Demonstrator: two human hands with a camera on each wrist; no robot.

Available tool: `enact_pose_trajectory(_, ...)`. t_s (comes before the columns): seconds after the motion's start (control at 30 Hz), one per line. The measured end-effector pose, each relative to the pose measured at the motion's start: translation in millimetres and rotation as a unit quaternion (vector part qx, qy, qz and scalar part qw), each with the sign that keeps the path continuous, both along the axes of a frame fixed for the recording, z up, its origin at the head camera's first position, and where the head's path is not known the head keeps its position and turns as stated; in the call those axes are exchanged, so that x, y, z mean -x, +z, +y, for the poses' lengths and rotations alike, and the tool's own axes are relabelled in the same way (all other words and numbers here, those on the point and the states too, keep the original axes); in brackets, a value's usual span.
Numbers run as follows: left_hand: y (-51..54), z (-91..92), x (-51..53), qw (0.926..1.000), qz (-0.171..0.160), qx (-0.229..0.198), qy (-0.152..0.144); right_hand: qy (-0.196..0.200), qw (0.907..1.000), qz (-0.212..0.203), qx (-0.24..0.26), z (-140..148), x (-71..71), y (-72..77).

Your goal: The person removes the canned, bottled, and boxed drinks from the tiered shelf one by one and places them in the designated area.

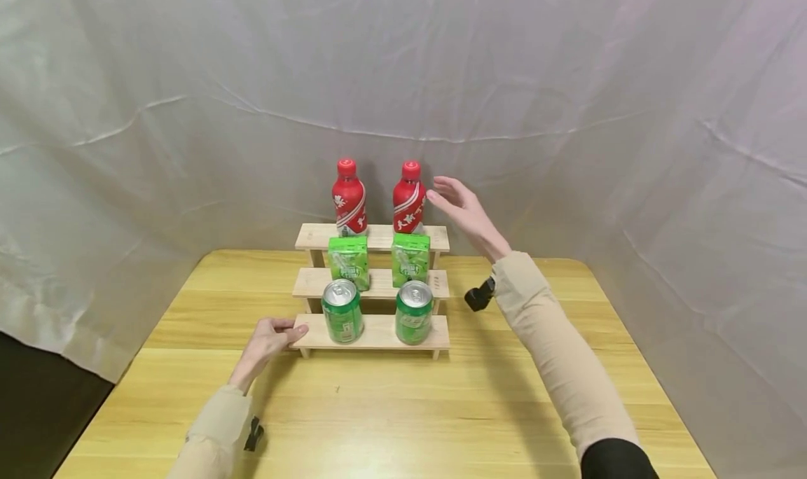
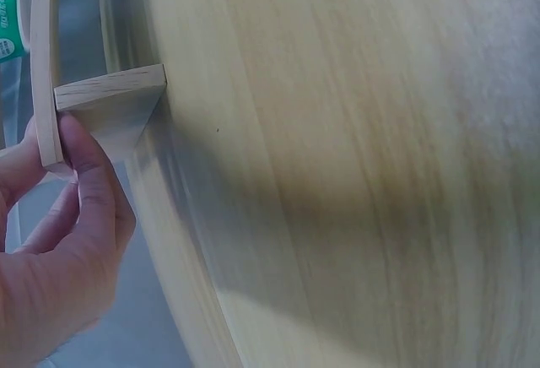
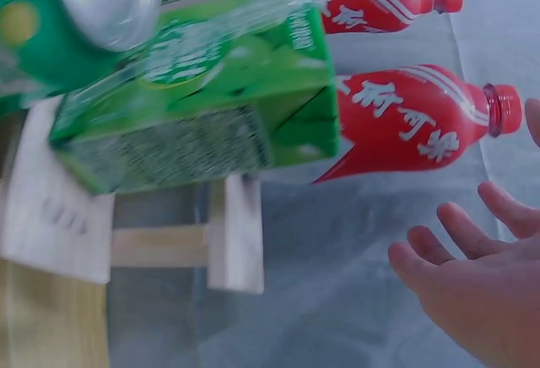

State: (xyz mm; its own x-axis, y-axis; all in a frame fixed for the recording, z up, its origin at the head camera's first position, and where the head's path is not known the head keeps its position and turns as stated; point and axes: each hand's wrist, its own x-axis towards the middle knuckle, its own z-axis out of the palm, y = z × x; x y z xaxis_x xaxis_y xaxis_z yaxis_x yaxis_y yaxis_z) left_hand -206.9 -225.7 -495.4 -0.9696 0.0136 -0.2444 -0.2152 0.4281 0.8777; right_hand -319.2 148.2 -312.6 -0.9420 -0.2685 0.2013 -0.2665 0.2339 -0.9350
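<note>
A three-step wooden display rack (image 1: 378, 333) stands on the table. My left hand (image 1: 267, 342) pinches the left end of its lowest shelf, thumb on top and fingers beneath, as the left wrist view shows. On the top shelf are a left red bottle (image 1: 349, 202) and a right red bottle (image 1: 409, 199). My right hand (image 1: 465, 209) is just right of the right bottle, fingers spread and apart from it in the right wrist view. Two green drink cartons (image 1: 349, 262) occupy the middle shelf, and two green cans (image 1: 413, 314) the lowest.
The rack sits toward the back of a wooden table (image 1: 391, 409). Pale grey cloth (image 1: 403, 66) hangs behind and at both sides. A small black device (image 1: 480, 295) is fixed at the right sleeve, another at the left sleeve (image 1: 217, 423).
</note>
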Motion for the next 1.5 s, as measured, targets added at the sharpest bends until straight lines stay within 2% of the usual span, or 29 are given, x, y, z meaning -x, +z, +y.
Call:
enact_pose_trajectory(0.23,-0.2,0.7,-0.9,1.0,-0.002,0.003,0.004,0.016,0.9997,-0.014,-0.014,-20.6,13.3,12.1)
enact_pose_trajectory(0.47,-1.0,2.1,-1.1,1.0,0.0,0.003,0.007,0.017,0.9993,-0.012,-0.03,-34.0,21.4,15.5)
enact_pose_trajectory(0.77,-0.1,1.7,-2.1,0.9999,-0.004,0.006,0.013,-0.013,0.9993,-0.03,-0.017,-45.6,24.1,15.8)
enact_pose_trajectory(0.9,-0.5,2.2,-0.8,0.9999,-0.005,0.007,0.015,-0.026,0.9993,-0.018,-0.018,-47.7,23.4,16.1)
enact_pose_trajectory(1.3,-2.0,3.1,-1.7,0.9998,-0.007,0.005,0.015,-0.041,0.997,0.052,-0.04,-39.9,21.1,19.4)
enact_pose_trajectory(1.5,-2.9,3.9,0.3,0.9999,0.0,0.001,0.014,-0.056,0.9969,0.054,-0.016,-21.8,15.7,28.6)
